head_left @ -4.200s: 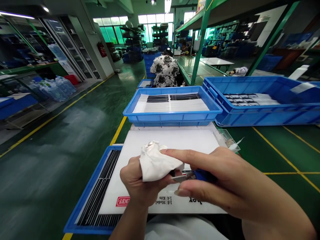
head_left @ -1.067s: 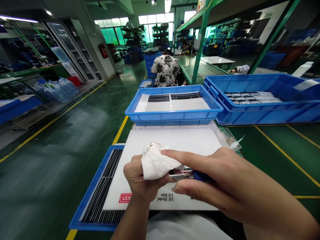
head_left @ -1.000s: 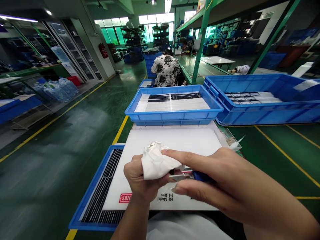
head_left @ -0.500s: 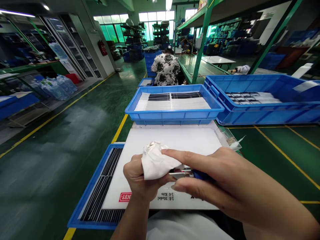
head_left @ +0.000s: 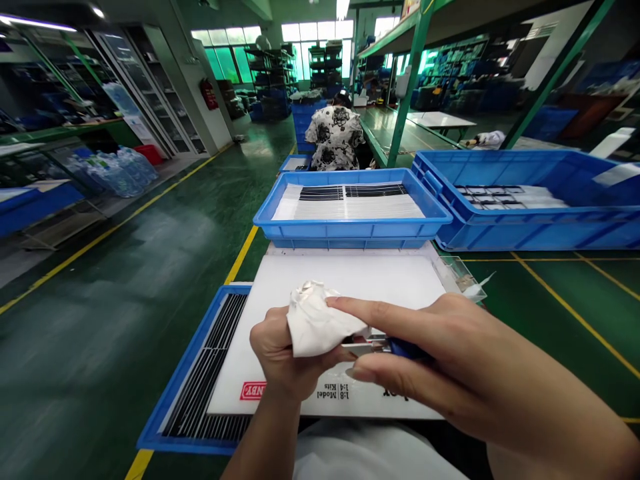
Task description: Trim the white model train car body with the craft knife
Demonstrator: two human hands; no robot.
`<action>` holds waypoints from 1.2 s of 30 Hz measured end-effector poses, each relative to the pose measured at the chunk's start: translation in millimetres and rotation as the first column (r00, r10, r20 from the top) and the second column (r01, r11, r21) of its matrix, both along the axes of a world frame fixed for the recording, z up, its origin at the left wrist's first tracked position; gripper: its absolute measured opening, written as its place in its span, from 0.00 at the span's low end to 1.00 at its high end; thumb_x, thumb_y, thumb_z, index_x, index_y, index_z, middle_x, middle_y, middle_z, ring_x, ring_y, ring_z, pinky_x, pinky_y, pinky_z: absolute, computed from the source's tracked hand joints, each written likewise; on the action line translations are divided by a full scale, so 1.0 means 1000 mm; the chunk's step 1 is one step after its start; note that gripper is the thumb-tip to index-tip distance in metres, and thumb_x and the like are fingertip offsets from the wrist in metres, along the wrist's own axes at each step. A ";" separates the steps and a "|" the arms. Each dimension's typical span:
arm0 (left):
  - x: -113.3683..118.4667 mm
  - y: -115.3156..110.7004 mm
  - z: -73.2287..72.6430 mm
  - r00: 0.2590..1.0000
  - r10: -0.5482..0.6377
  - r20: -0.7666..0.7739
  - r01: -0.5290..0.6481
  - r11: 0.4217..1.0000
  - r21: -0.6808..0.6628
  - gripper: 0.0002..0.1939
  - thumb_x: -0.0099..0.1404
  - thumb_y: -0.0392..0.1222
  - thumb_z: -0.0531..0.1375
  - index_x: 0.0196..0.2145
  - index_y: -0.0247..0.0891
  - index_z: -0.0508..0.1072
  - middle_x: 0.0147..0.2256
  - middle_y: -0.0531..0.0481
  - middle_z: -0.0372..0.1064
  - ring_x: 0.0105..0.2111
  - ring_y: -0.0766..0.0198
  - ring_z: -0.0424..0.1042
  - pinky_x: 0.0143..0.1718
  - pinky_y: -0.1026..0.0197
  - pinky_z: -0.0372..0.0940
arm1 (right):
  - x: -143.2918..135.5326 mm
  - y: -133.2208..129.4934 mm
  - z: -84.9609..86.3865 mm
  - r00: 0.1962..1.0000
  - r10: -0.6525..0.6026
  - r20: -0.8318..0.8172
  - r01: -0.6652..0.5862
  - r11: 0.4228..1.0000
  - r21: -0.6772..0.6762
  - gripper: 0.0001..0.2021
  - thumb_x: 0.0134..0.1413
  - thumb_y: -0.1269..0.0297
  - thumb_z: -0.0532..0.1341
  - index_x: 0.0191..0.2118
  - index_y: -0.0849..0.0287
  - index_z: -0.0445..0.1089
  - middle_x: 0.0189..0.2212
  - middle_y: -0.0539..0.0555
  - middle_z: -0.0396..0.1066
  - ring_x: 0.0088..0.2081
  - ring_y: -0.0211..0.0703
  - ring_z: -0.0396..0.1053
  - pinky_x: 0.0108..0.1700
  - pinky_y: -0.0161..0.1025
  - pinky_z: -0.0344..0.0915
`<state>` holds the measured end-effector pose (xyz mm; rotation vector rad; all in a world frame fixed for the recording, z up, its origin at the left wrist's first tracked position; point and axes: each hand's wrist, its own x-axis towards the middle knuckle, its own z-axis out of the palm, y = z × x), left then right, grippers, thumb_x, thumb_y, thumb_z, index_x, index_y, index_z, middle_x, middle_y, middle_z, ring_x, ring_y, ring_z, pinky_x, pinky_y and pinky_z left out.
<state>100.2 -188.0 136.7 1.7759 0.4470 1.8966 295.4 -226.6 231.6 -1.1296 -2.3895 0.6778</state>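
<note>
My left hand (head_left: pixel 280 360) is closed around a crumpled white cloth (head_left: pixel 317 323), which bunches up over the fingers and hides whatever lies under it. My right hand (head_left: pixel 445 343) grips a blue-handled metal tool (head_left: pixel 407 349); its exact kind is mostly concealed by the fingers. The right index fingertip presses on the cloth from above, and the right thumb lies below the tool. The tool's metal end points left, close to the left fingertips under the cloth. Both hands are above a white board (head_left: pixel 350 273) with upside-down print.
A blue tray (head_left: pixel 353 230) of black and white strips stands beyond the board. Another blue tray (head_left: pixel 150 433) of dark strips lies at lower left. Larger blue bins (head_left: pixel 540 230) stand to the right. A person in a patterned shirt (head_left: pixel 335 137) sits ahead.
The whole view has shifted slightly, so hands and surroundings appear a little further right. Both hands keep the same hold on the cloth and the tool.
</note>
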 end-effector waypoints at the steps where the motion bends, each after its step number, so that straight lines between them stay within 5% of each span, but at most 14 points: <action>1: 0.000 0.000 -0.001 1.000 -0.002 -0.008 0.002 1.000 -0.001 0.14 0.62 0.43 0.71 0.47 0.50 0.82 0.32 0.54 0.83 0.24 0.57 0.81 0.26 0.61 0.78 | 0.000 0.000 -0.001 1.000 -0.002 -0.003 0.002 1.000 0.001 0.19 0.73 0.50 0.57 0.65 0.41 0.63 0.24 0.41 0.68 0.23 0.38 0.64 0.27 0.36 0.53; 9: 0.000 0.000 -0.011 0.999 0.035 -0.025 -0.036 0.999 -0.030 0.10 0.64 0.48 0.68 0.44 0.49 0.83 0.31 0.53 0.82 0.25 0.57 0.81 0.28 0.60 0.78 | 0.004 0.000 -0.002 0.999 0.000 -0.048 -0.002 0.999 -0.040 0.18 0.74 0.54 0.57 0.65 0.41 0.64 0.23 0.42 0.65 0.22 0.37 0.62 0.27 0.34 0.54; 25: 0.004 0.001 -0.013 0.995 0.096 -0.021 -0.096 0.995 -0.016 0.07 0.60 0.43 0.71 0.38 0.48 0.82 0.26 0.57 0.79 0.20 0.64 0.76 0.24 0.65 0.73 | 0.005 0.001 -0.001 0.995 -0.004 -0.097 -0.001 0.999 -0.051 0.17 0.75 0.55 0.54 0.64 0.44 0.67 0.24 0.43 0.67 0.22 0.37 0.62 0.28 0.33 0.54; 30: 0.004 0.001 -0.009 0.992 0.110 -0.060 -0.113 0.992 -0.056 0.07 0.55 0.42 0.74 0.34 0.46 0.83 0.24 0.56 0.79 0.19 0.61 0.77 0.24 0.64 0.74 | 0.007 -0.001 -0.001 0.995 -0.023 -0.092 0.020 0.999 -0.034 0.17 0.74 0.53 0.56 0.63 0.45 0.68 0.18 0.42 0.60 0.19 0.37 0.55 0.25 0.34 0.50; 36: 0.006 0.000 -0.007 0.997 0.062 -0.051 -0.067 0.994 -0.088 0.05 0.61 0.48 0.70 0.33 0.45 0.83 0.24 0.54 0.79 0.19 0.61 0.77 0.24 0.63 0.75 | 0.010 -0.002 -0.005 0.994 -0.026 -0.102 0.021 0.999 -0.047 0.19 0.74 0.52 0.56 0.65 0.45 0.67 0.20 0.42 0.62 0.20 0.37 0.56 0.26 0.34 0.51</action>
